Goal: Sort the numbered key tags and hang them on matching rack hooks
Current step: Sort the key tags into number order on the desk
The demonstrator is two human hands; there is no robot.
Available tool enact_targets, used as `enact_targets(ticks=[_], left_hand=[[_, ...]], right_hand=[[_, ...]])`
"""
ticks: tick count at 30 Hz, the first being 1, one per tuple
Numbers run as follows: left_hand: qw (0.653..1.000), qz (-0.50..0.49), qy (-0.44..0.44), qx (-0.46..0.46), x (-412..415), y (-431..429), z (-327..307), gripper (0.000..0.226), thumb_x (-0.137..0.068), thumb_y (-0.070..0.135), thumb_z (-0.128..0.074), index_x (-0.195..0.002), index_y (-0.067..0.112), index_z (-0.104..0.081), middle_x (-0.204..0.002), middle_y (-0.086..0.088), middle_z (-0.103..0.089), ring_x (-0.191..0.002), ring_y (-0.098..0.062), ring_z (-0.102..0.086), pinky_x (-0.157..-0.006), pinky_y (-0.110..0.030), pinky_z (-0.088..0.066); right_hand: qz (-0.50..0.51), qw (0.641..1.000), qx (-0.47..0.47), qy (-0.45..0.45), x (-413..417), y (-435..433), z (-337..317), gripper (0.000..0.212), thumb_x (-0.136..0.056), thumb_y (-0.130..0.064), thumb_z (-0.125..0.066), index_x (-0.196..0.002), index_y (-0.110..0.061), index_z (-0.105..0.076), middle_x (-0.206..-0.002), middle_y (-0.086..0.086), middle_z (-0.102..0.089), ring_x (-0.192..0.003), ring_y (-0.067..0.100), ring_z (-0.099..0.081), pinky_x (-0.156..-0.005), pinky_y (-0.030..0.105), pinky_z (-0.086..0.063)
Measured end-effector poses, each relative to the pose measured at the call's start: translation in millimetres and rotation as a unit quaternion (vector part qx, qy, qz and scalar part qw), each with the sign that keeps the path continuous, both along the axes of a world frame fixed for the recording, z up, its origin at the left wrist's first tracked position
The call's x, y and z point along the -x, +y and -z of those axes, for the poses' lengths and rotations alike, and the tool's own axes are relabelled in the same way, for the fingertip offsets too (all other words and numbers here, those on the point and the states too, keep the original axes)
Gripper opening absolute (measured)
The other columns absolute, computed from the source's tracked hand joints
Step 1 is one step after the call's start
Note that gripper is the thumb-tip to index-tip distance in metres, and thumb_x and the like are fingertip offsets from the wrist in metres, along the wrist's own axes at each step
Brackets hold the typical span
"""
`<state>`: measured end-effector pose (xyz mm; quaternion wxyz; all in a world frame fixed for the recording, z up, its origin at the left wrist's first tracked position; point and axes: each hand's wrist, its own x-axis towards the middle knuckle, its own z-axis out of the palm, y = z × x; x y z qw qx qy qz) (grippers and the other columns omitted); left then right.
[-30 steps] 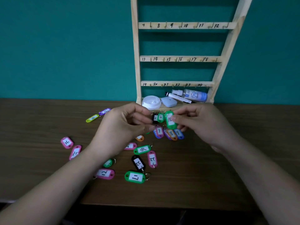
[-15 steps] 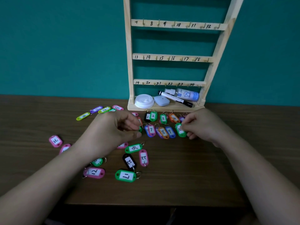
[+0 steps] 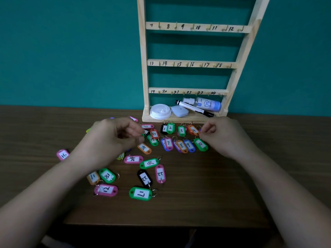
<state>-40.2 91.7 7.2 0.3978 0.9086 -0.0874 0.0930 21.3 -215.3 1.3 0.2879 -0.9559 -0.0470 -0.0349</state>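
At the 12 o'clock edge of the desk (image 3: 206, 194) the wooden rack (image 3: 143, 68) stands against the teal wall. Its rails are numbered 7-12, 13-18 and 19-24. The bottom shelf holds a white lid (image 3: 160, 111), a marker (image 3: 194, 110) and a spray bottle (image 3: 206, 104) (clutter, not tags).

Just in front of the rack the tags sit in two neat rows. The far row has black tag 1 (image 3: 163, 129), green tag 2 (image 3: 170, 127), green tag 3 (image 3: 181, 130) and orange tag 4 (image 3: 194, 130). The nearer row has tag 7 (image 3: 168, 143), tag 8 (image 3: 181, 145), tag 9 (image 3: 189, 145) and green tag 10 (image 3: 200, 144) at its 3 o'clock end.

The right hand (image 3: 227, 138) is at 3 o'clock of green tag 10. Its fingers are curled, with the thumb and index tips close together just beside the tag's ring end. I honestly can't tell if they're pinching anything.

The left hand (image 3: 111, 142) is at 9 o'clock of the rows and blurry. Its fingers are curled over a clump of tags, and I can't make out the grip there either.

Loose tags are scattered from 6 to 9 o'clock, including green tag 17 (image 3: 140, 193), pink tag 12 (image 3: 106, 190), green tag 18 (image 3: 107, 175), black tag 22 (image 3: 144, 178) and pink tag 16 (image 3: 63, 154).
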Motion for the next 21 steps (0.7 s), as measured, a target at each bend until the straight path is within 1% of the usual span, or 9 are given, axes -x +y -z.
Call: enact_targets(ticks=[4, 8, 10, 12, 14, 15, 18, 19, 21], left_hand=[[1.000, -0.021, -0.005, -0.003, 0.3, 21.1, -5.7, 0.008, -0.089, 0.026, -0.083, -0.094, 0.030, -0.079, -0.090, 0.016, -0.079, -0.087, -0.003, -0.074, -0.084, -0.029, -0.058], [0.999, -0.033, 0.008, -0.027, 1.4, 46.2, -9.7, 0.006, -0.090, 0.026, -0.082, -0.093, 0.030, -0.079, -0.089, 0.013, -0.079, -0.088, -0.007, -0.074, -0.089, -0.039, -0.059], [0.998, -0.039, 0.017, -0.041, 3.8, 58.0, -10.7, 0.006, -0.090, 0.025, -0.082, -0.093, 0.030, -0.079, -0.089, 0.013, -0.079, -0.082, 0.000, -0.072, -0.080, -0.030, -0.057], [0.998, -0.040, 0.028, -0.049, 7.7, 66.6, -12.5, 0.005, -0.091, 0.025, -0.081, -0.094, 0.028, -0.079, -0.090, 0.012, -0.079, -0.075, 0.005, -0.069, -0.073, -0.020, -0.054], [0.997, -0.035, 0.037, -0.062, 10.5, 74.9, -13.9, 0.006, -0.089, 0.026, -0.083, -0.094, 0.028, -0.079, -0.090, 0.014, -0.079, -0.081, 0.003, -0.071, -0.080, -0.021, -0.056], [0.996, -0.030, 0.045, -0.070, 12.6, 78.2, -14.6, 0.007, -0.089, 0.025, -0.083, -0.093, 0.028, -0.079, -0.089, 0.015, -0.078, -0.081, 0.003, -0.071, -0.077, -0.017, -0.054], [0.993, -0.013, 0.076, -0.089, 18.5, 88.0, -14.5, 0.011, -0.087, 0.019, -0.085, -0.091, 0.027, -0.080, -0.081, 0.019, -0.077, -0.065, 0.009, -0.065, -0.060, -0.003, -0.044], [0.991, -0.011, 0.088, -0.096, 20.1, 91.1, -13.4, 0.011, -0.087, 0.019, -0.085, -0.090, 0.028, -0.080, -0.080, 0.020, -0.076, -0.066, 0.008, -0.065, -0.060, -0.002, -0.043], [0.989, -0.008, 0.090, -0.117, 23.8, 95.4, -12.5, 0.012, -0.086, 0.021, -0.086, -0.089, 0.031, -0.079, -0.083, 0.022, -0.077, -0.078, 0.006, -0.070, -0.068, -0.005, -0.046]], right_hand=[[-0.033, 0.998, -0.034, -0.041, 10.6, 14.1, -5.0, 0.004, -0.097, -0.028, -0.074, -0.096, -0.031, -0.074, -0.090, -0.015, -0.068, -0.085, -0.003, -0.062, -0.065, 0.019, -0.044], [-0.110, 0.992, -0.038, -0.041, 29.0, 41.3, -5.2, 0.009, -0.097, -0.027, -0.074, -0.093, -0.035, -0.072, -0.087, -0.015, -0.068, -0.082, -0.003, -0.061, -0.067, 0.017, -0.042], [-0.136, 0.989, -0.041, -0.033, 37.4, 55.5, -3.2, 0.009, -0.096, -0.029, -0.074, -0.090, -0.036, -0.072, -0.083, -0.015, -0.068, -0.082, -0.002, -0.062, -0.067, 0.022, -0.047], [-0.162, 0.986, -0.037, -0.027, 44.7, 68.4, -1.0, 0.009, -0.096, -0.029, -0.074, -0.090, -0.036, -0.072, -0.082, -0.015, -0.068, -0.087, -0.006, -0.061, -0.067, 0.021, -0.047], [-0.187, 0.981, -0.040, -0.022, 50.6, 79.9, 2.0, 0.011, -0.097, -0.028, -0.073, -0.090, -0.036, -0.071, -0.080, -0.015, -0.068, -0.086, -0.008, -0.061, -0.065, 0.016, -0.043], [-0.196, 0.979, -0.042, -0.024, 53.0, 85.7, 3.8, 0.011, -0.097, -0.028, -0.072, -0.089, -0.035, -0.071, -0.079, -0.014, -0.068, -0.084, -0.006, -0.062, -0.063, 0.016, -0.044], [-0.221, 0.973, -0.053, -0.035, 58.9, 101.5, 10.6, 0.010, -0.094, -0.026, -0.074, -0.086, -0.031, -0.072, -0.074, -0.010, -0.068, -0.078, 0.001, -0.063, -0.062, 0.017, -0.046], [-0.229, 0.971, -0.054, -0.038, 60.6, 106.1, 13.2, 0.009, -0.093, -0.026, -0.075, -0.086, -0.031, -0.073, -0.074, -0.011, -0.067, -0.077, 0.002, -0.063, -0.061, 0.017, -0.046], [-0.242, 0.968, -0.055, -0.045, 62.9, 113.8, 17.3, 0.009, -0.093, -0.026, -0.075, -0.085, -0.031, -0.073, -0.074, -0.012, -0.066, -0.078, 0.002, -0.062, -0.063, 0.016, -0.045]])
